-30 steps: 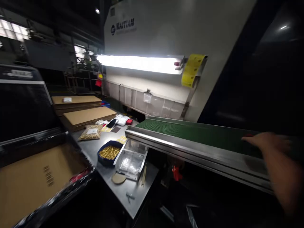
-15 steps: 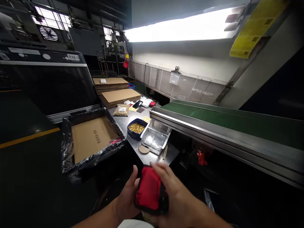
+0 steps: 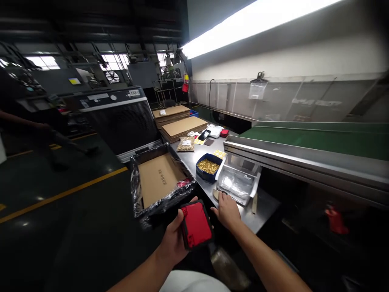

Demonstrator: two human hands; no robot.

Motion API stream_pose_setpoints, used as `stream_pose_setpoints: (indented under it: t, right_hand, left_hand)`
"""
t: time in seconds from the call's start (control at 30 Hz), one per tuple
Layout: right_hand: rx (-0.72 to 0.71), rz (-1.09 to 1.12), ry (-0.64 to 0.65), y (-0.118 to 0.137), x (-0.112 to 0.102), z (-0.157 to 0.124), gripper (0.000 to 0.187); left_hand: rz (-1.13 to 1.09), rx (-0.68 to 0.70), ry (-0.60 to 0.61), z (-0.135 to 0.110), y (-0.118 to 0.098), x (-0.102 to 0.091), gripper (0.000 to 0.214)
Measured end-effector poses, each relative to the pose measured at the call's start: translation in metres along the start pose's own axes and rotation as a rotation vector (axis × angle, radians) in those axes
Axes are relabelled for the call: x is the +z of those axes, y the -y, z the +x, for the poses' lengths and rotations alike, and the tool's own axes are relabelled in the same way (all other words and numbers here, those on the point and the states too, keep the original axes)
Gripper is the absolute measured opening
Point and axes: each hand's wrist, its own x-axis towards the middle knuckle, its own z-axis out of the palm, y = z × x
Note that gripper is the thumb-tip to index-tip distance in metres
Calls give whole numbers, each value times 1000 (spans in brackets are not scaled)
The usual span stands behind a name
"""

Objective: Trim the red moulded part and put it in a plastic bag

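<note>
My left hand [image 3: 174, 239] grips a red rectangular case with a black rim [image 3: 198, 225], its red face turned up toward me. Over the near edge of the metal table reaches my right hand [image 3: 228, 210], fingers curled down beside a tan rounded pad [image 3: 215, 194]. Its fingertips are partly hidden, and what they pinch, if anything, does not show. Just beyond them lies a clear plastic tray [image 3: 237, 182]. A dark blue bin [image 3: 207, 176] full of small brass-coloured parts stands left of that tray.
To the left sits a box lined with black plastic [image 3: 164, 209], cardboard inside. Behind are a bag of brass-coloured parts [image 3: 185, 144], stacked cardboard [image 3: 184, 126] and a phone [image 3: 205, 134]. A green conveyor [image 3: 319, 140] runs along the right. Someone's leg [image 3: 65, 140] shows far left.
My right hand has left the red case and moved forward to the table by the tan pad. The left hand keeps the case. The view has swung left.
</note>
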Motion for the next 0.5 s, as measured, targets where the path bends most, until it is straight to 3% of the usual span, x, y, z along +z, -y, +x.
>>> stream_pose_setpoints:
  t: [0.07,0.13,0.2,0.27,0.4,0.47,0.5]
  right_hand:
    - [28,-55,-22,7,20,11,56]
    - [40,-82,-30,10,33,14,36]
    - [42,-81,-31,9,41,15,20]
    - [54,-56,-33,8,41,15,19]
    - [117,60,-56,20,11,7,17]
    - [118,232,-119,38,-16,-12,22]
    - [98,448,-201,49,-30,-25,22]
  left_hand:
    - [15,45,-31,1,-11,-2,64]
    - [14,71,-70,2,-21,-6,64]
    - [17,86,-104,3,-28,-11,70]
    - [21,84,-125,3,-33,-16,74]
    - [26,77,-156,4,-37,-23,75]
    - [48,46,-191,5,-37,-24,78]
    - [64,17,-213,5,-36,-24,81]
